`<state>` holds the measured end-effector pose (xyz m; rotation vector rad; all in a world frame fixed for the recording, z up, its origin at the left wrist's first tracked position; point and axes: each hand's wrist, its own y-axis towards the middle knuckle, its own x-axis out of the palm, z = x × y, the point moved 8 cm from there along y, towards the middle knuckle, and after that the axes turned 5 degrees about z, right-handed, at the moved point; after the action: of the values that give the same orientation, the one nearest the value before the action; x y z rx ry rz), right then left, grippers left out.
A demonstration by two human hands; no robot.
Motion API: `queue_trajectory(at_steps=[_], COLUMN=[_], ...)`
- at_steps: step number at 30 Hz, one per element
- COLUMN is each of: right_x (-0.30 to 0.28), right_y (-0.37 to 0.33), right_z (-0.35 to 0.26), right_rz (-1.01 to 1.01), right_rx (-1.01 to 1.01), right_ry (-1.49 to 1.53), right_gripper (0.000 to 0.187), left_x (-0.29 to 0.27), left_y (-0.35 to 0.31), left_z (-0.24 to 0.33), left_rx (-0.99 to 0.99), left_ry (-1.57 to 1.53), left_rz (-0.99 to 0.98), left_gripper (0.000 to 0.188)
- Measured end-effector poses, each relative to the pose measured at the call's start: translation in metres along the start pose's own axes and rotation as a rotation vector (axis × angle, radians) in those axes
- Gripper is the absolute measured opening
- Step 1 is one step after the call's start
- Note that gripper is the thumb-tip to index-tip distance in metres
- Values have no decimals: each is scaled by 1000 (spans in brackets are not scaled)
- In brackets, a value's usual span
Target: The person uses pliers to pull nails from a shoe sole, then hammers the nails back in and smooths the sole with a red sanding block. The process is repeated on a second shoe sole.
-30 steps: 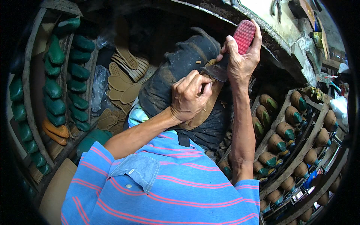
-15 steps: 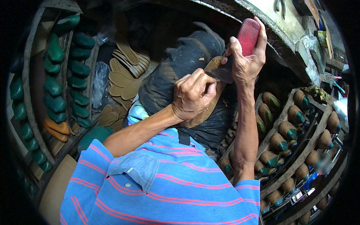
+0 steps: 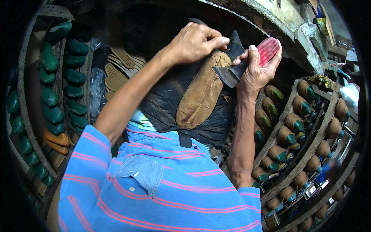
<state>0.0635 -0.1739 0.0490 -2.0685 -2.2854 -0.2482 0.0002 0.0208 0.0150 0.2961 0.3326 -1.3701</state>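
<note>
Across my lap lies a tan leather shoe upper [image 3: 201, 91], drawn into a shoe-like form with its far end gathered in folds. My left hand [image 3: 195, 42] is closed just beyond that gathered end, thumb and forefinger pinched together; what they hold is too small to tell. In my right hand [image 3: 255, 69] is a tool with a wide red textured handle [image 3: 269, 51]. Its broad dark metal end [image 3: 231, 76] reaches to the right side of the leather's far end. My right fingers wrap the tool, partly hiding its middle.
Green shoe lasts [image 3: 49, 58] stand in wooden racks on the left, with orange ones [image 3: 56, 141] below. Tan insoles [image 3: 116, 79] are piled beside a clear plastic bag [image 3: 97, 91]. Brown lasts with green tips [image 3: 286, 135] fill racks on the right. A worn bench edge [image 3: 278, 36] crosses upper right.
My left hand has moved up and away from the leather's middle to its far end. The leather shows more fully. My right hand has lowered slightly and tilted the red-handled tool rightward.
</note>
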Motion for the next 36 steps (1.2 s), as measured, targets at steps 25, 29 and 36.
queue_trajectory(at_steps=[25, 29, 36], right_x=[-33, -24, 0], right_y=[-68, -84, -22], right_z=[7, -2, -16], right_rz=[118, -109, 103], right_rx=[110, 288, 78], right_ry=[-262, -348, -99], right_gripper=[77, 74, 80], left_x=[27, 24, 21], left_y=[18, 12, 9], left_z=[-31, -36, -36], left_rx=[144, 141, 111], left_ry=[-15, -66, -70], left_rz=[-278, -243, -233], left_gripper=[45, 45, 44])
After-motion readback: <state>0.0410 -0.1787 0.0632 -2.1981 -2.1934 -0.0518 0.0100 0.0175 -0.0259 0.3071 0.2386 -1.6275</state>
